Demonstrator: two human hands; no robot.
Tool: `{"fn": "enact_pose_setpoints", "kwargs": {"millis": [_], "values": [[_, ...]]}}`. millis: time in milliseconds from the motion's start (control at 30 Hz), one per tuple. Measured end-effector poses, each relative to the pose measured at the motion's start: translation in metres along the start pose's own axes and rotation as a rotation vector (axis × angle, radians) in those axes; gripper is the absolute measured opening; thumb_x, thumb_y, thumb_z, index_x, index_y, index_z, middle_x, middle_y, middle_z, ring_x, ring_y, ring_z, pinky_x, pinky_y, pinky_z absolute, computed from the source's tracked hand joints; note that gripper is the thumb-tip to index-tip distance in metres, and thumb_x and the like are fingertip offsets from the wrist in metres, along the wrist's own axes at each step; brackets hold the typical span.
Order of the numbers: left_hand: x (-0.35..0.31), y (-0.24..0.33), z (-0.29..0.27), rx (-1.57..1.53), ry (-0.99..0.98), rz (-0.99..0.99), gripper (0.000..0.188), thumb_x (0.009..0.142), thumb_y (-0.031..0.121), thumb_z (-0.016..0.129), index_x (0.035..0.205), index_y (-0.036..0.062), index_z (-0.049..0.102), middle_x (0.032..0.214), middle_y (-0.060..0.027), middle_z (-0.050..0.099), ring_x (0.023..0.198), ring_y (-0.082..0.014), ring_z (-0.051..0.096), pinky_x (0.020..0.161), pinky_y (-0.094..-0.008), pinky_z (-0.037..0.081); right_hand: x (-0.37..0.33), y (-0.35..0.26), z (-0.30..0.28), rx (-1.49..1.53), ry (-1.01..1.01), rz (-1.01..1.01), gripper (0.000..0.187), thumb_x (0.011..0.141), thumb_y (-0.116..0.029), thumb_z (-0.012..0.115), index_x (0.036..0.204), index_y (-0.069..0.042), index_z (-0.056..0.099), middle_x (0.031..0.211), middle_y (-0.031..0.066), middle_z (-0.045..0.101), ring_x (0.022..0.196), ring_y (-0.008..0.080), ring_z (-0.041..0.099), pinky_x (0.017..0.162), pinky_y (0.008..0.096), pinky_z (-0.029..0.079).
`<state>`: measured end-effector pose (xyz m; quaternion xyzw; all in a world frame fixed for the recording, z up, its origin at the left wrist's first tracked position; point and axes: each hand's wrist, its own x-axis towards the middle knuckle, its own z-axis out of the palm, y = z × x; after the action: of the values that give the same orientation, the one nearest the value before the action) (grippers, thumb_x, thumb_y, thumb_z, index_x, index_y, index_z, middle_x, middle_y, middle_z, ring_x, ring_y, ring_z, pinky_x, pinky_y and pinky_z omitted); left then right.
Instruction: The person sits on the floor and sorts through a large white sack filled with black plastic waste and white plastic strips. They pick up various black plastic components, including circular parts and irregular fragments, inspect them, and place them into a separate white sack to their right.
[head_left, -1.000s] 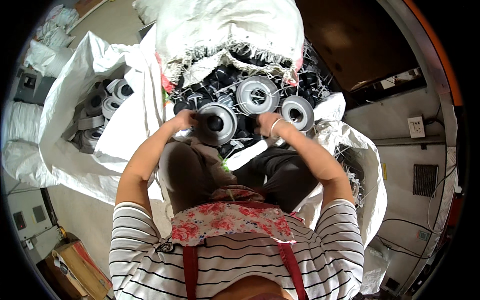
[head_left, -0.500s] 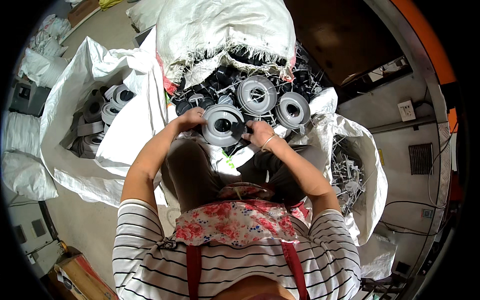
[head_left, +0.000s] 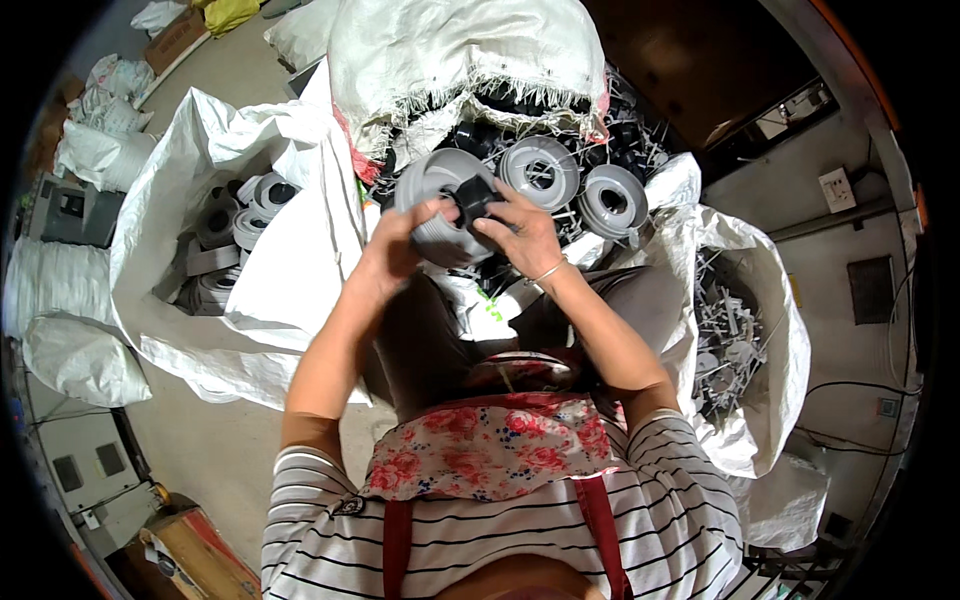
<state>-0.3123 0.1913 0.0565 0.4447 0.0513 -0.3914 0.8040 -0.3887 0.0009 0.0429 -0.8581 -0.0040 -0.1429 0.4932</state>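
Observation:
A grey round plastic ring part (head_left: 418, 183) is tilted up in front of me. My left hand (head_left: 398, 242) grips its lower left side, with fingers reaching over the centre hole. My right hand (head_left: 522, 238) is closed on a small black plastic piece (head_left: 474, 196) at the ring's right side; whether the two parts touch is hard to tell. Just beyond the right hand, a second grey ring (head_left: 516, 168) and a third grey ring (head_left: 592, 205) lie on a heap of black plastic parts and thin sprues.
A white woven sack (head_left: 460, 45) lies over the heap. On the left stands an open white sack (head_left: 140, 225) holding several grey rings. Another open sack (head_left: 785, 330) on the right contains thin grey sprues (head_left: 728, 330). A wall with a socket (head_left: 837, 190) rises farther right.
The held ring has been lifted and tilted. My left hand has shifted from its rim toward the centre hole, and my right hand has moved up with the black piece. The whole view has shifted slightly.

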Motion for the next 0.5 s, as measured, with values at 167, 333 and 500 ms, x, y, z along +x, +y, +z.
{"fn": "enact_pose_setpoints", "kwargs": {"millis": [167,333,500], "values": [[-0.021,-0.013,0.002,0.404,-0.122,0.217,0.028,0.080,0.013,0.058,0.103,-0.0023,0.056,0.083,-0.0089,0.062,0.075,-0.0211,0.063,0.070,-0.0315,0.051,0.006,-0.008,0.010,-0.118,-0.069,0.015,0.061,0.070,-0.027,0.074,0.121,-0.005,0.050,0.119,0.0283,0.047,0.107,0.0395,0.051,0.093,0.0370,0.042],[-0.017,-0.020,0.000,0.172,-0.043,0.110,0.021,0.082,0.005,0.054,0.102,-0.0004,0.055,0.085,-0.0069,0.061,0.076,-0.0200,0.062,0.070,-0.0333,0.054,0.019,-0.041,-0.013,-0.369,-0.434,0.214,0.080,0.060,-0.029,0.079,0.123,0.002,0.041,0.109,0.0260,0.043,0.105,0.0396,0.047,0.092,0.0374,0.041],[-0.026,-0.012,0.024,0.148,-0.027,0.020,0.021,0.084,0.007,0.054,0.103,-0.0008,0.055,0.088,-0.0068,0.061,0.076,-0.0166,0.062,0.066,-0.0297,0.055,0.006,-0.003,-0.006,-0.303,-0.245,-0.243,0.065,0.058,-0.021,0.077,0.109,0.003,0.045,0.102,0.0222,0.047,0.098,0.0392,0.047,0.085,0.0424,0.042]]}}
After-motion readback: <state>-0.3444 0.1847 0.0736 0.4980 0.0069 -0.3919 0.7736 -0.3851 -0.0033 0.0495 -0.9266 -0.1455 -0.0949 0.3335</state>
